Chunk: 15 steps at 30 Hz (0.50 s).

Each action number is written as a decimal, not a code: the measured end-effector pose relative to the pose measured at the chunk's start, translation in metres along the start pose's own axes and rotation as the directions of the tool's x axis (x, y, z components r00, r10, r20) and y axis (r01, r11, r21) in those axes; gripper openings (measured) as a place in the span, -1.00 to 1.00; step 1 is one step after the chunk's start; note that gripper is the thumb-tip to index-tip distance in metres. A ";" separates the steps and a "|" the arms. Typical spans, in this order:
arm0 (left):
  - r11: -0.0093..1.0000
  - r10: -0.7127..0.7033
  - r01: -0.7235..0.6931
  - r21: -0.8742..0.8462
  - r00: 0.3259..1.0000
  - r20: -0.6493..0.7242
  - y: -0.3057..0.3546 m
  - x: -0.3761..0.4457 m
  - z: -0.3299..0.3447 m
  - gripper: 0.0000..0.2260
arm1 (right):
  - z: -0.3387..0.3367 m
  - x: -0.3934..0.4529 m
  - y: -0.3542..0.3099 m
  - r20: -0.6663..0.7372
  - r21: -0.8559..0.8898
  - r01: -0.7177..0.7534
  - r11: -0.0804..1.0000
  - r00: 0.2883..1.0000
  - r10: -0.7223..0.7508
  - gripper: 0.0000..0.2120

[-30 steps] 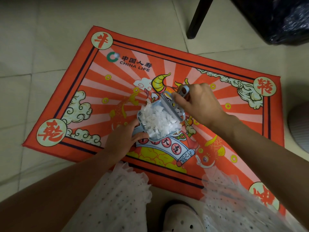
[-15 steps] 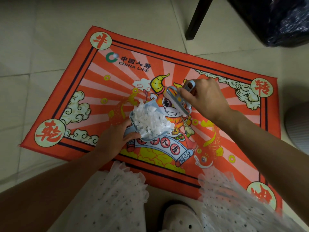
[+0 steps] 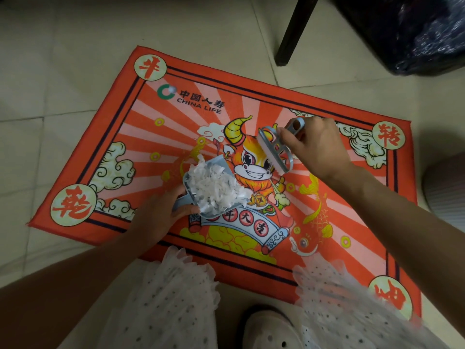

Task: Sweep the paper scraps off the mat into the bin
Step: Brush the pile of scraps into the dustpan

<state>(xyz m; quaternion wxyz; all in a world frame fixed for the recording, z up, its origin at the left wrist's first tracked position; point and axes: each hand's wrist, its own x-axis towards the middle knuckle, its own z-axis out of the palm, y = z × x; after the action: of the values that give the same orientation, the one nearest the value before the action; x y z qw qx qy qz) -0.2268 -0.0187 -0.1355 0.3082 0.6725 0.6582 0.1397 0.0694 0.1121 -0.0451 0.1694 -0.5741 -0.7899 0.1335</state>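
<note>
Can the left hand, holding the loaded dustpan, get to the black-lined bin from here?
Probably yes. The left hand grips the dustpan full of paper scraps; the bin sits beyond the mat, with bare floor between. The dark chair leg stands left of that path.

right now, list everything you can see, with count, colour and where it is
mat: one, red-orange with cartoon print, flat on the floor
dustpan: one, light blue, held above the mat's middle
paper scraps: a heap, white, in the dustpan
brush: one, light blue with white bristles, right of the dustpan and apart from it
bin: one, black with a dark liner bag, top right on the floor
furniture leg: one, black, beyond the mat
floor: pale tiles
ribbed object: one, pale, right edge, partly out of view
shoe: one, white, bottom centre
skirt: white, dotted, bottom
left hand: grips the dustpan's handle
right hand: grips the brush's handle
</note>
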 end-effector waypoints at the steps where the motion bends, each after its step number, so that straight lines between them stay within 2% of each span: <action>1: 1.000 0.002 -0.002 -0.007 1.000 0.000 0.001 0.000 0.000 -0.70 | -0.001 0.001 0.000 -0.005 0.006 -0.004 1.000 1.000 0.004 -0.60; 11: 0.995 0.071 -0.071 -0.072 0.997 0.002 0.016 0.003 0.002 -0.70 | -0.014 0.019 0.006 -0.114 -0.055 -0.045 0.997 0.993 0.038 -0.59; 15: 0.997 0.066 -0.064 -0.047 0.998 0.022 0.009 0.007 0.011 -0.38 | -0.023 0.024 0.017 -0.137 -0.069 -0.055 0.996 0.989 0.045 -0.56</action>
<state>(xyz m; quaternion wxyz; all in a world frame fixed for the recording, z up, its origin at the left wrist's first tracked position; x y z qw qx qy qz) -0.2126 -0.0135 -0.1402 0.3265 0.6879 0.6290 0.1568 0.0869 0.1403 -0.0281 0.1984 -0.6073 -0.7661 0.0697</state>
